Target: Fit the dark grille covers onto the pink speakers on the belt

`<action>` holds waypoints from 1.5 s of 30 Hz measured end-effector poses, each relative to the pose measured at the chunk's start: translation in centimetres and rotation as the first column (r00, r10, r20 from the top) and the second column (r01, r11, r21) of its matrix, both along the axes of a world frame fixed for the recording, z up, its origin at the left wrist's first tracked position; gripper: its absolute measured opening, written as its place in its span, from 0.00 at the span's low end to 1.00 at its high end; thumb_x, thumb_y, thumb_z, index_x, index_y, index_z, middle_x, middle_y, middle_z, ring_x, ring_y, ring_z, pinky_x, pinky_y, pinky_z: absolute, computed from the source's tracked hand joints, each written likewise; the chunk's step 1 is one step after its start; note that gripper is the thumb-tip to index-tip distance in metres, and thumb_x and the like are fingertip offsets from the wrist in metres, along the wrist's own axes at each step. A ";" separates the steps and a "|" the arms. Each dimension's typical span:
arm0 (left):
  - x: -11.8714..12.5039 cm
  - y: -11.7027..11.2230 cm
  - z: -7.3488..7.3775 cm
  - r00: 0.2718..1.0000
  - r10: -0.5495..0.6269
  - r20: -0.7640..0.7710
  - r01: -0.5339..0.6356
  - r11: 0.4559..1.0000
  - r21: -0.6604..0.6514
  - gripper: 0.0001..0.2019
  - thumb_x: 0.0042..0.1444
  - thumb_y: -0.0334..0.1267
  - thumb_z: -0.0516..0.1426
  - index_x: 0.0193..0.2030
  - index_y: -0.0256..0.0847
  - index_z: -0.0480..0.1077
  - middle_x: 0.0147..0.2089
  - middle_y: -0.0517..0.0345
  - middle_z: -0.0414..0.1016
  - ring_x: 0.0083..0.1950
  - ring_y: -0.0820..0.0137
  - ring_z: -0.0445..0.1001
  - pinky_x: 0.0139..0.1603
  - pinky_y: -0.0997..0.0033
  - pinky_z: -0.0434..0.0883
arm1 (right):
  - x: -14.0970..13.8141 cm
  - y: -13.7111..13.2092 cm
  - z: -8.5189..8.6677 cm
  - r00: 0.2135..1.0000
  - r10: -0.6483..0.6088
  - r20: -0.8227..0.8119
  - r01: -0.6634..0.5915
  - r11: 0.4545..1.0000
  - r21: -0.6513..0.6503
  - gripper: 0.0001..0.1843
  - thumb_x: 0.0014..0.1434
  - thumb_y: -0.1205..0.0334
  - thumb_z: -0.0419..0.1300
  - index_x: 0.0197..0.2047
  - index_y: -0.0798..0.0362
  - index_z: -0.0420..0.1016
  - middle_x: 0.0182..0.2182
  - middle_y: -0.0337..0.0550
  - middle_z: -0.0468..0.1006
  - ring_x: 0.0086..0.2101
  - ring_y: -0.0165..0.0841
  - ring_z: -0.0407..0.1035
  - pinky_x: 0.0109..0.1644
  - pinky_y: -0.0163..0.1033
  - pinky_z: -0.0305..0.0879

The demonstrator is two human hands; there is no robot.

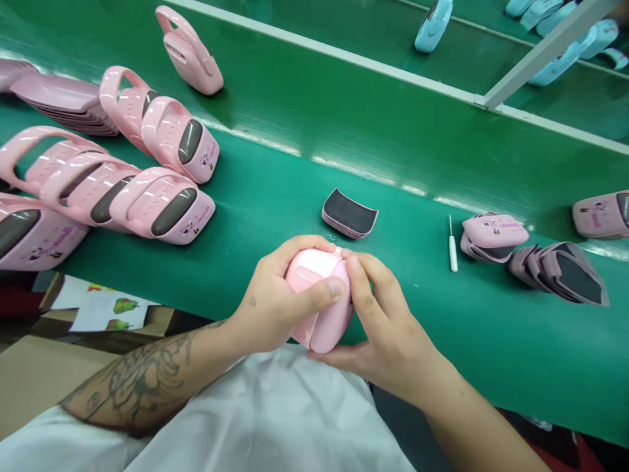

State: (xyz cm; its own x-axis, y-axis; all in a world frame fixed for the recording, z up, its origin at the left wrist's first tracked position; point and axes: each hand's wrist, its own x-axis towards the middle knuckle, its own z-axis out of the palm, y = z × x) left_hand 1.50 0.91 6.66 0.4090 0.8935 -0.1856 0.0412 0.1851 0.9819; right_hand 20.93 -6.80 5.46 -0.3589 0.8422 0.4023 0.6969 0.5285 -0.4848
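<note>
Just above my lap, both hands hold a rounded pink plastic housing [322, 308] with a slot-like recess on its face and a seam running down it. My left hand [282, 298] wraps its left side, with the thumb lying across the face near the seam. The fingers of my right hand [378, 314] press on the upper right edge, while its thumb reaches under the lower end. Just beyond my hands, a small stack of curved dark-faced panels with pink edges [350, 214] lies on the green bench [275, 196]. The housing's underside is hidden.
Several pink housings with loop handles and dark windows [174, 210] stand at left, beside stacked pink trays [69, 98]. Another pink housing [191, 56] is farther back. At right are a white-handled screwdriver [453, 252], printed pink covers [494, 233] and more panels [560, 272]. A metal rail [344, 49] crosses behind.
</note>
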 end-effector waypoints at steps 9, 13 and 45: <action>2.1 1.3 0.6 0.982 0.031 0.186 0.031 0.947 -0.321 0.26 0.51 0.50 0.76 0.52 0.42 0.76 0.46 0.55 0.81 0.39 0.67 0.79 0.35 0.72 0.78 | 1.9 0.7 0.7 0.995 -0.008 -0.104 -0.022 0.959 -0.282 0.69 0.61 0.33 0.71 0.85 0.53 0.34 0.78 0.65 0.54 0.78 0.54 0.51 0.78 0.66 0.61; 2.3 1.2 0.7 0.985 0.046 0.165 0.014 0.939 -0.344 0.33 0.41 0.44 0.81 0.52 0.43 0.73 0.46 0.56 0.80 0.41 0.67 0.78 0.36 0.72 0.78 | 1.9 0.9 0.8 0.989 -0.020 -0.147 -0.024 0.956 -0.291 0.66 0.61 0.35 0.72 0.85 0.52 0.38 0.76 0.63 0.56 0.76 0.54 0.54 0.78 0.66 0.61; 1.9 0.1 1.9 0.996 0.046 0.080 -0.031 0.983 -0.180 0.30 0.40 0.42 0.80 0.50 0.46 0.77 0.47 0.56 0.81 0.41 0.65 0.80 0.35 0.71 0.80 | 1.0 0.3 1.0 0.999 -0.022 -0.049 0.017 0.995 -0.100 0.72 0.57 0.37 0.76 0.85 0.56 0.34 0.75 0.68 0.59 0.75 0.60 0.57 0.74 0.69 0.68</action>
State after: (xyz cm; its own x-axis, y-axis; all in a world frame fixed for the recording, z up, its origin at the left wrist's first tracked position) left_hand 3.37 1.03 8.59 0.3960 0.8643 -0.3102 -0.0503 0.3577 0.9325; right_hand 21.94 -6.53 6.48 -0.3240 0.8856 0.3328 0.6801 0.4626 -0.5687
